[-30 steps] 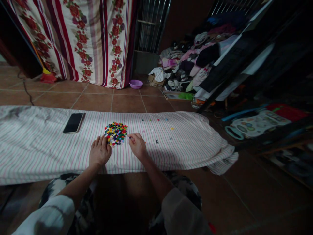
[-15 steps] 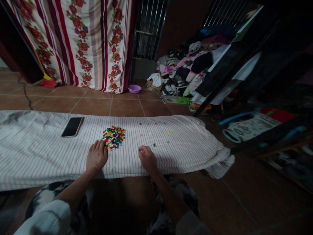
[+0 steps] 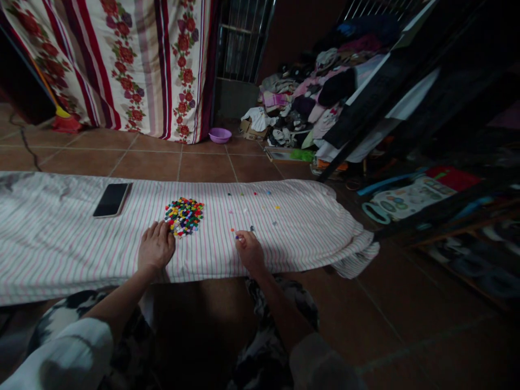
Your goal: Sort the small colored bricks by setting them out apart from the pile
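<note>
A heap of small multicoloured pieces, perhaps beads or tiny bricks, lies on the striped cloth. My left hand rests palm down at the heap's near left edge, fingers stretched out and touching its side. To the right, my right hand is closed in a pinch on a small dark blue piece, low over the cloth. Just beyond its fingertips sits an orange piece, and a dark piece lies close by. Several single pieces, among them a yellow one and a red one, are spaced apart farther off.
A phone lies on the cloth left of the heap. Beyond the cloth's far edge are a purple basin and a red broom head on the tiled floor. Clothes are piled at the back right.
My right hand has moved slightly right over the cloth, and the orange piece now shows beside its fingertips. My left hand stays by the heap. The whole view has shifted a little.
</note>
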### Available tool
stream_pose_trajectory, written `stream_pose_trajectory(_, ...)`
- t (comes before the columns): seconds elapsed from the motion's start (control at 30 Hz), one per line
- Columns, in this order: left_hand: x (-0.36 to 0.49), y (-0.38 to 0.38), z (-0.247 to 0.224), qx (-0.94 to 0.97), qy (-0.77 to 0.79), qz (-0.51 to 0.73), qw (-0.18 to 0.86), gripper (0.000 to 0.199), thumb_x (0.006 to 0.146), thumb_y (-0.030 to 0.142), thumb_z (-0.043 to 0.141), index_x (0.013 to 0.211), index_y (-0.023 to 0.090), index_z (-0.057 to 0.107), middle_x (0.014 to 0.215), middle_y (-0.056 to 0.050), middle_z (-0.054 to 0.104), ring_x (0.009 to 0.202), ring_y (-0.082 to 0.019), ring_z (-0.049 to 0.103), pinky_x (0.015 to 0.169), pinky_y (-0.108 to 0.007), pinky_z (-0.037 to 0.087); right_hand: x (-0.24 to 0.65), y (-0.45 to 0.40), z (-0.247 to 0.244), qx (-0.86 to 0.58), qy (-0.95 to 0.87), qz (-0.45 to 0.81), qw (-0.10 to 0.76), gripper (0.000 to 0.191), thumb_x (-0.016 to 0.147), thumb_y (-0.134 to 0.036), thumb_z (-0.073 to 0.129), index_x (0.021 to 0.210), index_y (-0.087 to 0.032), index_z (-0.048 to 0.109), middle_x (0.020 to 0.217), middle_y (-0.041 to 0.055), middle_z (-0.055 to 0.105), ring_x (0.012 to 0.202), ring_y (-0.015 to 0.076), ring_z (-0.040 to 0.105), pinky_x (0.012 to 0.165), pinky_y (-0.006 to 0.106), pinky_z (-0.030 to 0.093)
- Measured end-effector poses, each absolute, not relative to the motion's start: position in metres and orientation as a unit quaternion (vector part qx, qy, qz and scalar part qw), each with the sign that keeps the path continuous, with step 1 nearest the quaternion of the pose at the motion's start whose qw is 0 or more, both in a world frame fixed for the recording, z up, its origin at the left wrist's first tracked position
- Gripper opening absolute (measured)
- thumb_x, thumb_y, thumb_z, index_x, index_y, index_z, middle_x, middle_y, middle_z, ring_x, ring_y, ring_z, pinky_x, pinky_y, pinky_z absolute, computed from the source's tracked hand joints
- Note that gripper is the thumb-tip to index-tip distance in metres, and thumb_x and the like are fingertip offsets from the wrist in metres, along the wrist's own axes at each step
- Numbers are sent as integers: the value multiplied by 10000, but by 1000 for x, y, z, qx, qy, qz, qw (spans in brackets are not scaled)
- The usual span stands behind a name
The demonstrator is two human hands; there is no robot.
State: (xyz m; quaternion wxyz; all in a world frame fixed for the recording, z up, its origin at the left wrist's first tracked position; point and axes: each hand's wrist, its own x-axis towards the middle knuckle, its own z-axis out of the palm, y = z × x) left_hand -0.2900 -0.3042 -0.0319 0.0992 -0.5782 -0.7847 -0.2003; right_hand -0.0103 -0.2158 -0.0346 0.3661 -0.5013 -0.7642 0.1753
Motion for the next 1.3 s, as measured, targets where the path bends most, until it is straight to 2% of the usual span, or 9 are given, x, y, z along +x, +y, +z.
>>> stream_pose_trajectory(0.33, -289, -304, -29, -576, -788, -197, 96, 459, 925, 303, 319, 1245, 79, 559, 1345, -191, 576, 1322, -340, 463, 1087, -491, 359, -14, -221, -37, -520, -754, 195, 351, 321, 782, -100, 473, 1014, -192, 674, 967, 64, 685, 893, 177, 638, 822, 288, 506)
stream_pose_trajectory(0.57, -289, -305, -30, -583, -776, -214, 106, 438, 909, 302, 341, 1232, 106, 564, 1313, -193, 595, 1300, -333, 483, 1077, -509, 375, -12, -223, -39, -507, -780, 171, 323, 232, 827, -148, 521, 982, -200, 686, 956, 53, 684, 787, 154, 625, 778, 266, 493)
stream_pose_trajectory(0.8, -289, -305, -29, -590, -772, -210, 105, 434, 913, 302, 328, 1208, 96, 570, 1300, -201, 600, 1297, -339, 484, 1071, -511, 381, -10, -223, -36, -497, -796, 168, 303, 236, 810, -126, 533, 959, -207, 698, 937, 48, 688, 756, 151, 624, 757, 258, 491)
stream_pose_trajectory(1.3, -290, -305, -30, -587, -779, -188, 112, 454, 928, 311, 300, 1216, 79, 562, 1312, -201, 591, 1304, -337, 477, 1081, -486, 370, -8, -224, -38, -483, -800, 173, 311, 241, 827, -143, 524, 979, -191, 705, 950, 56, 691, 757, 149, 625, 763, 254, 488)
